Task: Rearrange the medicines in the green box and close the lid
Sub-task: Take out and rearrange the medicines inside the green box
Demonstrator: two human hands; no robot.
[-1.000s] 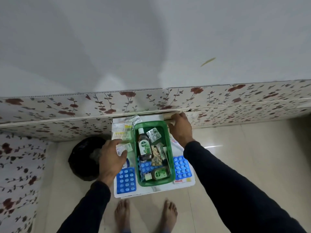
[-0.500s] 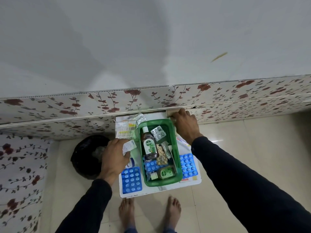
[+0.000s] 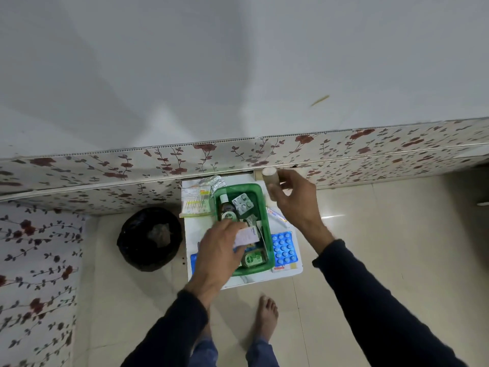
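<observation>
The green box [image 3: 260,205] sits lidless on a small white table [image 3: 193,229], holding a brown antiseptic bottle [image 3: 228,211], a silver blister strip [image 3: 242,203] and a small green jar [image 3: 252,258]. My left hand [image 3: 219,251] hovers over the box's near half, shut on a small white medicine packet [image 3: 246,237]. My right hand [image 3: 295,202] is raised beside the box's far right corner, shut on a beige cylindrical roll [image 3: 270,178]. No lid is visible.
Blue blister sheets [image 3: 284,250] lie right of the box, a strip of yellow-tipped items [image 3: 195,205] and foil packets [image 3: 211,181] at the table's far left. A black bin [image 3: 149,238] stands left of the table. A floral-covered ledge [image 3: 238,157] runs behind. My bare feet [image 3: 267,315] are below.
My left hand carried the white packet from the table's left side over the box. My right hand lifted the beige roll from the table's far right corner.
</observation>
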